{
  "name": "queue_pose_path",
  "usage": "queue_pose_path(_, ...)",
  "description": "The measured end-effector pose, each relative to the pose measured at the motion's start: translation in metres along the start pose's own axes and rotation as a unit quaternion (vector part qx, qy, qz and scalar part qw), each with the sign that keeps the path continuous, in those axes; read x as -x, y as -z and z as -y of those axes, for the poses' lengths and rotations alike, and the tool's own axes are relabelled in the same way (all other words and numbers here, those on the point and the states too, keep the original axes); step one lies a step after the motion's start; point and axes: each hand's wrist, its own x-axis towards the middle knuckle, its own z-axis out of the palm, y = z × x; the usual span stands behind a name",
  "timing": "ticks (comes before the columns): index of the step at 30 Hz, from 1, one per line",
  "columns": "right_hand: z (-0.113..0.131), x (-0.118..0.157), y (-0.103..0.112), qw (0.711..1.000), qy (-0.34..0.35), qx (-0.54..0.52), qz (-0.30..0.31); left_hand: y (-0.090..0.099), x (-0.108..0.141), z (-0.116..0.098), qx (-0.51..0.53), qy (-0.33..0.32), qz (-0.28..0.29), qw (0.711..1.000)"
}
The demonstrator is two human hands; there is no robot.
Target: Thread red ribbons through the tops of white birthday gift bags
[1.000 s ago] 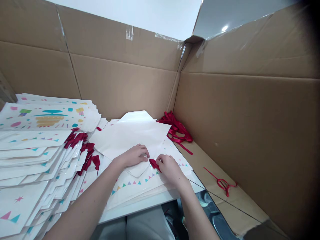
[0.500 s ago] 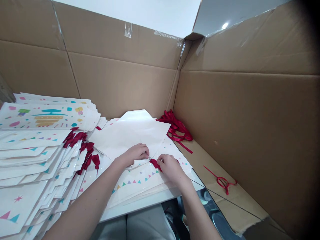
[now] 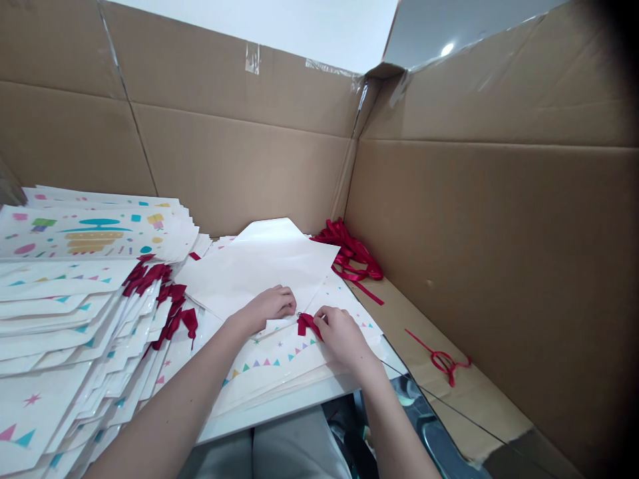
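Note:
My right hand (image 3: 340,329) pinches a short red ribbon (image 3: 303,324) between thumb and fingers; one end of it hangs out to the left over the printed paper. My left hand (image 3: 275,305) rests just left of the ribbon with its fingers curled in, and whatever they grip is hidden. Both hands are over a white paper sheet printed with coloured bunting (image 3: 264,359), lying on several others at the table's front edge. Behind the hands a plain white sheet (image 3: 254,266) with a flap-shaped top covers more printed paper.
Stacked printed papers (image 3: 54,319) with dark red ribbon pieces (image 3: 172,319) fill the left side. A heap of red ribbon (image 3: 349,249) lies in the back corner, and a thin red loop (image 3: 443,361) on cardboard at right. Tall cardboard walls (image 3: 239,159) enclose the back and right.
The ribbon's free left end has come away from my left fingers and now hangs downward. Both hands have stayed almost in place.

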Motion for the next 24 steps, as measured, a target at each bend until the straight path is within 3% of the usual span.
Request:
queue_pose_path(11, 0.004, 0.000, -0.001, 1.000, 0.015, 0.010, 0.000, -0.006, -0.002, 0.006, 0.003, 0.007, -0.016, 1.000)
queue_pose_path(16, 0.006, -0.003, -0.003, 1.000, 0.000, 0.019, 0.011, -0.001, -0.004, 0.004, -0.015, 0.009, 0.013, 1.000)
queue_pose_path(20, 0.005, -0.003, -0.005, 1.000, 0.007, 0.017, 0.011, 0.006, -0.001, -0.007, -0.010, 0.010, 0.020, 1.000)
queue_pose_path(24, 0.005, -0.003, -0.007, 0.999, 0.015, 0.030, 0.011, 0.016, 0.011, -0.029, 0.018, 0.032, -0.016, 0.999)
